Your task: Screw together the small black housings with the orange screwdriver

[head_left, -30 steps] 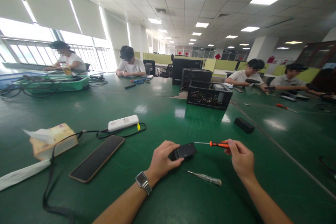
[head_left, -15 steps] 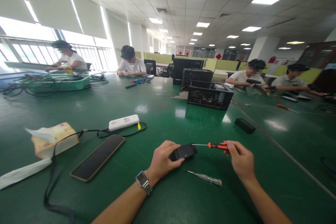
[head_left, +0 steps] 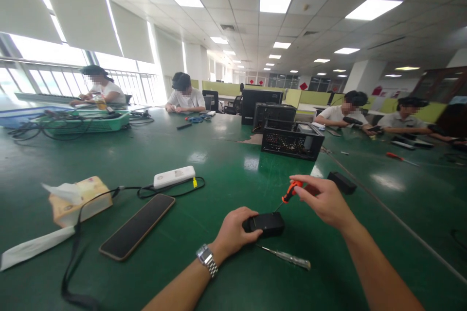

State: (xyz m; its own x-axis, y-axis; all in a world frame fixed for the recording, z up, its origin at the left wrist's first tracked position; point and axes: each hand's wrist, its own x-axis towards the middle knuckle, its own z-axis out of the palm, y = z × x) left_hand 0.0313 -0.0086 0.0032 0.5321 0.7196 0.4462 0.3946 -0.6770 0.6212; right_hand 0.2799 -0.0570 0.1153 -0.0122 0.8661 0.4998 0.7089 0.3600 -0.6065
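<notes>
L hand (head_left: 235, 231) holds a small black box (head_left: 273, 224) down on the green surface (head_left: 226, 189), fingers curled over its near-left end, thumb along the side facing the wearer. R hand (head_left: 323, 199) has the orange-and-black screwdriver (head_left: 291, 191) pinched b/w thumb and fingers near the top of the handle, shaft slanting down to the box's far edge. Can't tell if the tip is seated in a screw or just resting there; too small to see.

Main risk, IMO: slip. Grip is high and light, shaft is tilted, so w/ sideways push the tip could skate off, scratch the casing or chew up a screw head. L hand steadies one end only, so pressure at the far corner could swivel or tip the box on the smooth top. If it swung toward the wearer, it could nudge the clear-handled screwdriver (head_left: 292, 258) lying just beside it & set that rolling. Any tiny screw coming loose would be hard to spot vs. the glare.

Phone (head_left: 136, 227) and white device (head_left: 174, 177) w/ its cable (head_left: 146, 194) sit off to the left, well apart; a second black block (head_left: 342, 182) lies beyond R hand.
</notes>
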